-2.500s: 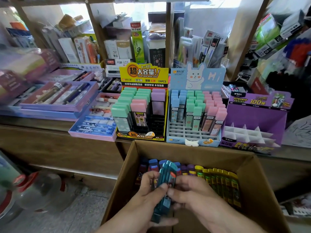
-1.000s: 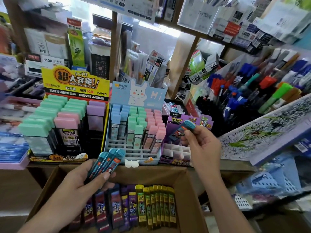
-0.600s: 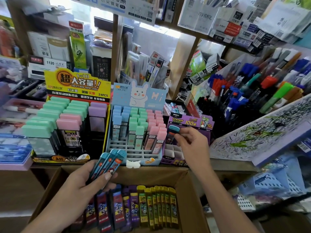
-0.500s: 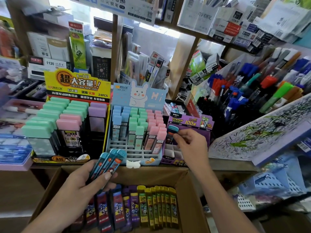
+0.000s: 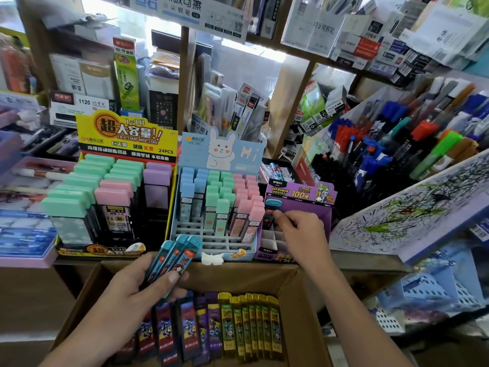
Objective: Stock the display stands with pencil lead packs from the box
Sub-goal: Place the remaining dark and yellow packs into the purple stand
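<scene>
My left hand grips a fan of three teal-capped lead packs above the open cardboard box. More lead packs stand in a row in the box: dark blue, purple and yellow ones. My right hand pinches one teal-capped pack upright at the back left of the purple display stand, whose white divider cells are otherwise bare. The pack's lower end is hidden between my fingers and the stand.
Two fuller stands sit left of the purple one: a blue rabbit stand and a yellow stand with wide green, pink and purple packs. Pen racks crowd the right. A scribbled test pad slopes at right. Shelves of stationery rise behind.
My right hand carried one teal pack from above the box to the purple stand and lowered it into a back-left cell. My left hand stayed above the box with its three packs.
</scene>
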`<action>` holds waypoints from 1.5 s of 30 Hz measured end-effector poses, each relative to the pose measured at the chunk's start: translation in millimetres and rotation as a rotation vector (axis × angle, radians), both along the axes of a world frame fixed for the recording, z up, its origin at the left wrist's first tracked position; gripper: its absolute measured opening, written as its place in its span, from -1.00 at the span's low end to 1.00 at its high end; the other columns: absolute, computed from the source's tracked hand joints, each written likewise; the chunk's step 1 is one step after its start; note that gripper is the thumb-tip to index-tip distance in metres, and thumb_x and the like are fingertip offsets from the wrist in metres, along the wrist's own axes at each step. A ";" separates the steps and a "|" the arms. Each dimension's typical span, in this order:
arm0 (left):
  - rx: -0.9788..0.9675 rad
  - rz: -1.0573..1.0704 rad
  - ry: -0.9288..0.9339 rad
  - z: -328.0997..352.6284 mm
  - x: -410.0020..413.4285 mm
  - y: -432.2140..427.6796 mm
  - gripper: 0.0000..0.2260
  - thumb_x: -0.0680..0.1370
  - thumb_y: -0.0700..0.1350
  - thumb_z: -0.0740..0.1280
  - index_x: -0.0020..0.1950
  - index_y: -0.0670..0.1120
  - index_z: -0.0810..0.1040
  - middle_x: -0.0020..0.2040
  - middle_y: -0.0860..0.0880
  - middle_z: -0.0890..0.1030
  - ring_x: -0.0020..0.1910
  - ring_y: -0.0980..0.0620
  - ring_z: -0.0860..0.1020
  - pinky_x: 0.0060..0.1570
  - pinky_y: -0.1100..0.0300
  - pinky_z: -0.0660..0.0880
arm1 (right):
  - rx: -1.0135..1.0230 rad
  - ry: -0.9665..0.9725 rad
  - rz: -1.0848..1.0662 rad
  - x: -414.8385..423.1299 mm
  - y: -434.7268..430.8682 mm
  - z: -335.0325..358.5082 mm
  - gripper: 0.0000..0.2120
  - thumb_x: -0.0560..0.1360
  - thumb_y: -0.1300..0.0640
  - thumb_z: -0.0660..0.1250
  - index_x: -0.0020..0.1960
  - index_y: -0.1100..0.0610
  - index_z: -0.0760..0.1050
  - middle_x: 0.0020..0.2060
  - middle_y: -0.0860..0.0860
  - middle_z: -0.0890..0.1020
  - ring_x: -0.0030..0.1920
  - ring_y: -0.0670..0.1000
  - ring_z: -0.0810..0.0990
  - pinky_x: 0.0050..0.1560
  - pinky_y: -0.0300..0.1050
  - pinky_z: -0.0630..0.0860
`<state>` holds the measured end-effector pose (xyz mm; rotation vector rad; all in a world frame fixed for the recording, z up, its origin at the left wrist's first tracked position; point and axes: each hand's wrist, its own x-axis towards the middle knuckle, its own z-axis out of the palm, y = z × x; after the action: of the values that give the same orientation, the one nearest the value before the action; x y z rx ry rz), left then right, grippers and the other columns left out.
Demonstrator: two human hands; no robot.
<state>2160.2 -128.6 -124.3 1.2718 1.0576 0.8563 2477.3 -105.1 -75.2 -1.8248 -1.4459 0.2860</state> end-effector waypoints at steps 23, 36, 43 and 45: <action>-0.113 -0.042 -0.222 -0.9 -0.3 -1.6 -0.72 0.47 -0.06 0.46 0.17 0.08 0.67 0.10 -0.13 0.73 0.07 -0.16 0.72 -0.01 0.12 0.67 | -0.124 0.298 0.240 -81.4 -63.4 1.9 -0.92 0.56 -0.08 0.40 -0.08 -0.16 0.66 -0.28 -0.09 0.70 -0.34 -0.16 0.62 -0.33 -0.34 0.52; -0.084 -0.165 -0.217 -2.2 4.0 -4.4 -0.71 0.49 -0.06 0.45 0.21 0.08 0.67 0.15 -0.15 0.71 0.11 -0.15 0.70 -0.03 0.08 0.67 | -0.342 0.729 0.336 -113.9 -66.9 -20.5 -0.84 0.53 0.05 0.50 -0.02 0.14 0.68 -0.21 -0.01 0.72 -0.25 -0.09 0.62 -0.26 -0.22 0.54; -0.127 -0.061 -0.247 -9.8 3.1 -3.0 -0.72 0.53 -0.09 0.37 0.23 -0.01 0.64 0.11 -0.18 0.72 0.09 -0.18 0.71 -0.03 0.05 0.69 | -0.190 0.785 0.249 -88.0 -68.4 -13.9 -0.95 0.56 0.14 0.46 -0.05 0.01 0.68 -0.11 0.09 0.75 -0.20 -0.01 0.70 -0.20 -0.22 0.62; -0.131 -0.030 -0.238 -11.4 3.2 -2.4 -0.71 0.49 -0.10 0.38 0.22 -0.05 0.63 0.05 -0.21 0.73 0.04 -0.19 0.72 -0.08 0.08 0.69 | -0.103 0.697 0.224 -73.0 -69.4 -8.2 -0.88 0.55 0.16 0.45 -0.03 -0.06 0.68 -0.13 0.07 0.75 -0.20 0.00 0.71 -0.20 -0.20 0.64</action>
<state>2163.4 -131.1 -135.7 1.0459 0.8876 0.8774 2404.3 -174.4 -83.3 -1.4169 -1.1355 1.0128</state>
